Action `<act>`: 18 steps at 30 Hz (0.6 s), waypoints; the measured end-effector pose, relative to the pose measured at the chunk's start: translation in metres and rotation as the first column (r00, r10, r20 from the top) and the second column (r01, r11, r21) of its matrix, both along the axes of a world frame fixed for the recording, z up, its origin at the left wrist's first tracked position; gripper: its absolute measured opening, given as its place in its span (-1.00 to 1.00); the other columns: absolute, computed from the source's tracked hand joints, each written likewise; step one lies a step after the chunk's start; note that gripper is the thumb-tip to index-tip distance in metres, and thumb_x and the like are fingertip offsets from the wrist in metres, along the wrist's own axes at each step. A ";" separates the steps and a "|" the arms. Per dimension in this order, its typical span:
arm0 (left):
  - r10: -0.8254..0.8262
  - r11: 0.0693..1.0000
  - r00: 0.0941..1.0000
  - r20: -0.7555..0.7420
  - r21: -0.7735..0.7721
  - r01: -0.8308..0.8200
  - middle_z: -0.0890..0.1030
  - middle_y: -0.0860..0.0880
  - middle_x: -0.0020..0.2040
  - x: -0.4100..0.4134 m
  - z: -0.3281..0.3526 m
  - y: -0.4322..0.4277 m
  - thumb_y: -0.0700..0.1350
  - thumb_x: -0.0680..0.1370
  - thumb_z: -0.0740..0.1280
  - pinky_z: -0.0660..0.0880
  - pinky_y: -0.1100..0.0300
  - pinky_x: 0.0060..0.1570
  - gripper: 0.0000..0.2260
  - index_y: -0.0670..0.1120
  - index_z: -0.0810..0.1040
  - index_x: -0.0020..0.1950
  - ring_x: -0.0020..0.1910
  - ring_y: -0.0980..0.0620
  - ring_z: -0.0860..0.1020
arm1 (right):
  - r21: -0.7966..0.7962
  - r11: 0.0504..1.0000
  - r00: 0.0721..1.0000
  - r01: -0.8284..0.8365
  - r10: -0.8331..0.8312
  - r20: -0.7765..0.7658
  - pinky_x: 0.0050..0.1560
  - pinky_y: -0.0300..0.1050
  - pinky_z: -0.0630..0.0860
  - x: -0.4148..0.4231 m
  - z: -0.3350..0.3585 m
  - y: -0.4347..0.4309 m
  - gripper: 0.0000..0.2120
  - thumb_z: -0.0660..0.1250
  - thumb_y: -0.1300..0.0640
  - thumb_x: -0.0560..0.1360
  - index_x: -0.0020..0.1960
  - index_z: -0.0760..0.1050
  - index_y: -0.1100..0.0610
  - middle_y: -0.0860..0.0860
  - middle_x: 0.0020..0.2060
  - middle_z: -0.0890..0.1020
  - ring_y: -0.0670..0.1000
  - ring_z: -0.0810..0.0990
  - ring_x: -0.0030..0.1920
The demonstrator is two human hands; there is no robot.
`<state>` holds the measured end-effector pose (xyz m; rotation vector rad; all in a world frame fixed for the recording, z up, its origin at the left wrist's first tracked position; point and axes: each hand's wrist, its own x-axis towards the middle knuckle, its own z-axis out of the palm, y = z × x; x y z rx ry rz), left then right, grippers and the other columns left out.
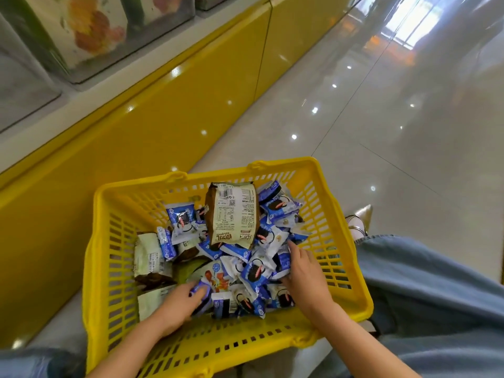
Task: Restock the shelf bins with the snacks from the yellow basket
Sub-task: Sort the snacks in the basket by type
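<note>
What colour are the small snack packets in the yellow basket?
The small snack packets are blue and white with a dark cookie picture; best seen in the head view.

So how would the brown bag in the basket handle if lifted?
The brown bag looks puffy and creased, so probably light and floppy. Its glossy film may slip. Propped on loose packets, it could topple if nudged.

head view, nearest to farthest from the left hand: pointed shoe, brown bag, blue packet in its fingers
1. blue packet: held in the left hand, at the near side of the yellow basket.
2. brown bag: propped at the basket's far side.
3. pointed shoe: outside the basket, beyond its right rim.
</note>
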<state>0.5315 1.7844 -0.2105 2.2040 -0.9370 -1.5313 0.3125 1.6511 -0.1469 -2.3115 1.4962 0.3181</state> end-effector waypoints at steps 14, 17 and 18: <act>0.186 0.962 0.941 -0.283 -0.140 -0.232 0.47 0.01 0.11 -0.074 0.051 -0.057 0.02 0.41 0.46 0.48 0.25 0.03 -0.55 0.05 0.28 0.17 0.06 0.07 0.52 | 0.421 0.842 0.830 0.337 -0.477 0.290 0.03 -0.16 0.50 0.011 0.002 -0.007 -0.57 0.51 -0.07 0.32 0.10 0.47 0.03 -0.02 0.05 0.55 -0.05 0.54 0.03; 0.170 0.948 0.921 -0.350 -0.197 -0.250 0.53 0.05 0.07 -0.080 0.060 -0.057 -0.11 0.38 0.49 0.43 0.47 -0.23 -0.46 0.08 0.27 0.22 -0.05 0.19 0.56 | 0.412 0.873 0.841 0.262 -0.416 0.345 0.01 -0.13 0.53 0.010 0.021 -0.009 -0.76 0.49 -0.01 0.35 -0.07 0.48 -0.09 -0.17 -0.07 0.54 -0.09 0.56 -0.04; 0.176 0.933 0.916 -0.359 -0.235 -0.272 0.54 0.09 0.06 -0.083 0.063 -0.058 -0.13 0.37 0.49 0.43 0.48 -0.21 -0.45 0.08 0.28 0.23 -0.03 0.21 0.56 | 0.402 0.883 0.827 0.243 -0.406 0.390 -0.01 -0.15 0.53 0.009 0.029 -0.010 -0.78 0.48 0.00 0.35 -0.08 0.47 -0.11 -0.20 -0.07 0.53 -0.11 0.57 -0.06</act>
